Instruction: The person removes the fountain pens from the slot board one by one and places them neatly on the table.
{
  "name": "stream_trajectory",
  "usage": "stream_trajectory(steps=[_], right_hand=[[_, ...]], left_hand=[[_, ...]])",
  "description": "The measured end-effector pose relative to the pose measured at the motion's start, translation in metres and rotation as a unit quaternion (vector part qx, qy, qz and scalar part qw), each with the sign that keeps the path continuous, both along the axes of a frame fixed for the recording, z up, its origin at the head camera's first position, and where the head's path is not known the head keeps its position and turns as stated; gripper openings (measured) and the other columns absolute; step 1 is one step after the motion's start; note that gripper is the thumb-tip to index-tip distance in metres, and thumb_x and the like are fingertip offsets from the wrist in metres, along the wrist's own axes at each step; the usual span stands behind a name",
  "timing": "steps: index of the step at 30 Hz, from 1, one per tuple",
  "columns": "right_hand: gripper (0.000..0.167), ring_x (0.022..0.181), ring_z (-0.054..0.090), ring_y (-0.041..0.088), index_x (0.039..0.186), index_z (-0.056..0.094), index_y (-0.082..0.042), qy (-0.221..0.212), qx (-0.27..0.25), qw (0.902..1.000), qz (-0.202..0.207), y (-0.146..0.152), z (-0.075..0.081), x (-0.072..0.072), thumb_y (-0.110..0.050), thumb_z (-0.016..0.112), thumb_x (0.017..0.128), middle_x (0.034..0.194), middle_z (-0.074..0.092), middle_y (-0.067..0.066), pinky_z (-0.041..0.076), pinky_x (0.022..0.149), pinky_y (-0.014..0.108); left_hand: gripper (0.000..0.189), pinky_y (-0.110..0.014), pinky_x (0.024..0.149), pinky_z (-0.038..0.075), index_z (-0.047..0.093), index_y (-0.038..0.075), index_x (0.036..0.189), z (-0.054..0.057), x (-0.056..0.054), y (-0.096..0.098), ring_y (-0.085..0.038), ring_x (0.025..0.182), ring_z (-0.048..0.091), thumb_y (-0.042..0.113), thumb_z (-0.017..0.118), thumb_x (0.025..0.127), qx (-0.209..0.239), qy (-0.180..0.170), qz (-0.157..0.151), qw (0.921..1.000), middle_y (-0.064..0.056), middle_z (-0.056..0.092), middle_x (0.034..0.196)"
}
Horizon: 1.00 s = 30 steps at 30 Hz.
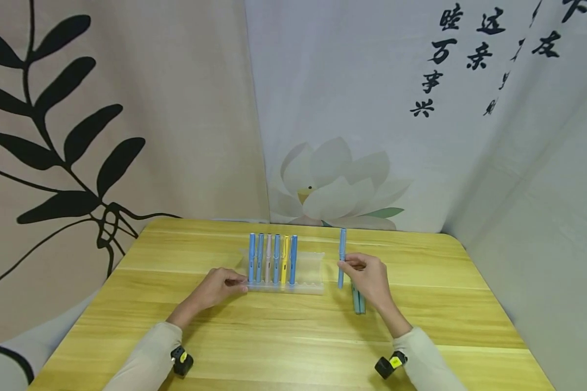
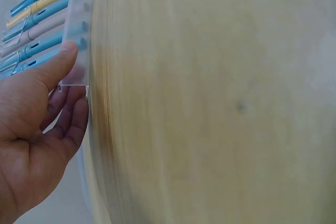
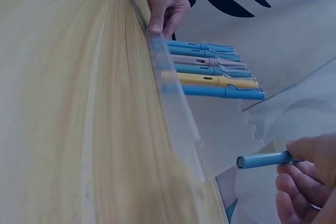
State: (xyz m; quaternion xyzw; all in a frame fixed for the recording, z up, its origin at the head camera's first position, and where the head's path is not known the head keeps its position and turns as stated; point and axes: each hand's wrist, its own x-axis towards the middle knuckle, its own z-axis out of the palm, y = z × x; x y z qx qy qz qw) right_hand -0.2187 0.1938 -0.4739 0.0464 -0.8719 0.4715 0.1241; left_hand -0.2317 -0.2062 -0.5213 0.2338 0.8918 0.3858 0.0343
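Note:
A clear plastic pen stand (image 1: 310, 288) sits on the table with several pens in its left part: blue ones (image 1: 251, 258), a pale pinkish one (image 1: 268, 258) and a yellow one (image 1: 285, 258). My left hand (image 1: 219, 287) pinches the stand's left end, thumb on the front lip (image 2: 83, 19) and fingers beneath. To the right of the stand, my right hand (image 1: 370, 276) holds a blue pen (image 1: 342, 244) upright between thumb and fingers, apart from the stand. Below that hand, what look like two teal pens (image 1: 359, 302) lie side by side, partly covered by it.
The wooden table (image 1: 274, 347) has its back edge close to a printed curtain (image 1: 200, 108). Another curtain (image 1: 533, 217) hangs along the right side. Black devices (image 1: 181, 361) are strapped to both wrists.

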Motion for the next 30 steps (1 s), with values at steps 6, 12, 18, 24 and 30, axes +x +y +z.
stream_trajectory(steps=[6, 12, 18, 24, 30], right_hand=[[0.023, 0.087, 0.073, 0.021, 0.107, 0.079, -0.008, -0.012, 0.005, 0.9998, -0.013, 0.011, -0.002, 0.003, -0.025, 0.08, 0.092, 0.093, 0.078, 0.004, 0.059, 0.073, 0.033], [0.026, 0.088, 0.073, 0.021, 0.109, 0.078, -0.008, -0.029, 0.01, 0.9992, -0.026, 0.02, -0.002, 0.005, -0.028, 0.079, 0.092, 0.095, 0.078, 0.005, 0.059, 0.074, 0.032], [0.03, 0.09, 0.072, 0.022, 0.109, 0.078, -0.008, -0.043, 0.014, 0.9983, -0.038, 0.03, -0.003, 0.007, -0.033, 0.079, 0.092, 0.096, 0.077, 0.006, 0.058, 0.075, 0.032], [0.03, 0.089, 0.073, 0.023, 0.107, 0.079, -0.008, -0.058, 0.017, 0.9967, -0.054, 0.041, -0.005, 0.009, -0.034, 0.08, 0.091, 0.096, 0.077, 0.006, 0.056, 0.071, 0.028], [0.029, 0.089, 0.073, 0.023, 0.105, 0.078, -0.009, -0.062, 0.031, 0.9956, -0.063, 0.05, -0.008, 0.011, -0.034, 0.08, 0.09, 0.097, 0.077, 0.007, 0.056, 0.071, 0.029]], left_hand=[[0.031, -0.025, 0.075, 0.055, 0.076, 0.001, 0.115, -0.001, -0.001, -0.001, -0.013, 0.088, 0.068, 0.024, 0.075, 0.094, 0.003, -0.006, 0.003, 1.0, -0.009, 0.076, 0.105], [0.031, -0.026, 0.076, 0.056, 0.077, 0.001, 0.115, -0.003, -0.002, -0.002, -0.013, 0.089, 0.068, 0.024, 0.075, 0.095, 0.005, -0.003, -0.001, 1.0, -0.009, 0.076, 0.105], [0.03, -0.025, 0.074, 0.055, 0.077, 0.001, 0.115, -0.002, -0.001, -0.001, -0.012, 0.087, 0.067, 0.024, 0.075, 0.094, 0.003, -0.004, 0.001, 1.0, -0.008, 0.076, 0.104], [0.03, -0.025, 0.074, 0.055, 0.077, 0.001, 0.115, -0.001, -0.001, -0.001, -0.012, 0.088, 0.067, 0.024, 0.075, 0.095, 0.005, -0.004, -0.003, 1.0, -0.008, 0.076, 0.105], [0.03, -0.025, 0.074, 0.055, 0.077, 0.002, 0.114, -0.002, -0.002, -0.002, -0.012, 0.087, 0.068, 0.025, 0.075, 0.095, 0.009, -0.004, -0.005, 0.9999, -0.008, 0.076, 0.105]])
